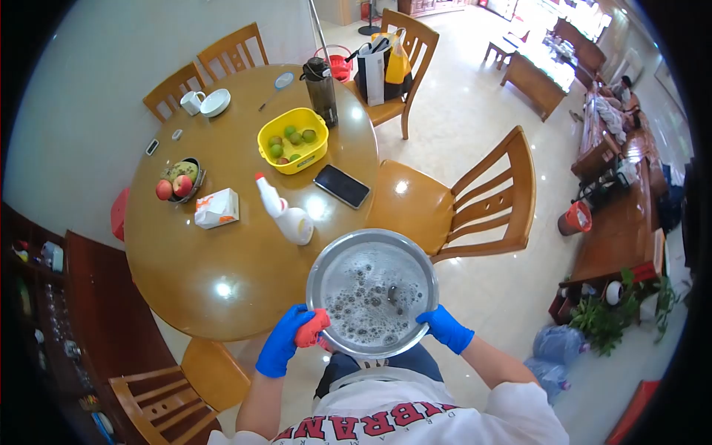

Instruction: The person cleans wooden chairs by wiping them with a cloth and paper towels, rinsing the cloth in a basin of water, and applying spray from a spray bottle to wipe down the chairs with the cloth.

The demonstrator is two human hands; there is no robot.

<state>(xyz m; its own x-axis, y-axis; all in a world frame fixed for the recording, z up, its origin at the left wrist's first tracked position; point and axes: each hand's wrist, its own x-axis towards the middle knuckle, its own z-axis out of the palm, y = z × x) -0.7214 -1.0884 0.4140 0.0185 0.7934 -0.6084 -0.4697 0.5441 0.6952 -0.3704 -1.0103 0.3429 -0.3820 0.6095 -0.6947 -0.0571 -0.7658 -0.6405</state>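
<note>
A round metal basin (374,259) with soapy, bubbly water in it is held in front of my body, at the near right edge of the table. My left hand (280,343), in a blue rubber glove, is closed around a red cloth (313,328) pressed against the basin's left rim. On the right side, my right hand (449,331), gloved in blue too, grips the rim. Just beyond the basin a white spray bottle (295,225) with a red nozzle tip stands on the round wooden table (237,282).
On the table are a yellow basin (293,165) of fruit, a phone (342,185), a tissue pack (217,208), a fruit bowl (194,189) and a dark bottle (321,96). Wooden chairs (489,193) surround it. Someone sits on a bench (593,111) far right.
</note>
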